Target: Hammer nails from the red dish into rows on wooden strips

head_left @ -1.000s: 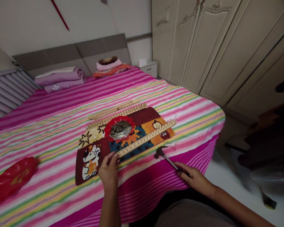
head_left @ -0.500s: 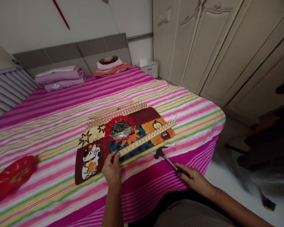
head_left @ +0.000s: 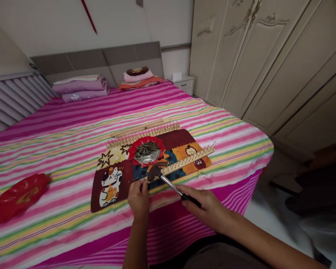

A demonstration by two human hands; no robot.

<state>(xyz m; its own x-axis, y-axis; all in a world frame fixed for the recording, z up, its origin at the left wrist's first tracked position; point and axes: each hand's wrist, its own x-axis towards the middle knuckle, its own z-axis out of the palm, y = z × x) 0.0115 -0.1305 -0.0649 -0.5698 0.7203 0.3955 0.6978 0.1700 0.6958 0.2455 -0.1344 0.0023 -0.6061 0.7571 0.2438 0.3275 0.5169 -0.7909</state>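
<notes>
My right hand (head_left: 204, 205) is wrapped round the black handle of a claw hammer (head_left: 170, 184). The hammer's dark head is over the near left end of a wooden strip (head_left: 184, 161), close to my left fingertips. Thumb and fingers of my left hand (head_left: 139, 196) are closed at that end of the strip; whether a nail is also between them I cannot tell. A row of nails stands up along the strip, which lies slantwise across a patterned mat (head_left: 162, 140). Behind it on the mat, a red scalloped dish (head_left: 132, 152) holds many loose nails.
More wooden strips with upright nails (head_left: 145, 133) lie beyond the dish, alongside plain strips (head_left: 137, 128). A red plastic tray (head_left: 19, 198) is on the striped bedcover at left. Folded bedding (head_left: 81, 87) sits by the headboard (head_left: 86, 59); a wardrobe (head_left: 226, 56) stands at right.
My right hand has brought the hammer leftward and up, from beside the mat to above the strip's near end. My left hand stays at that end. The view has shifted slightly.
</notes>
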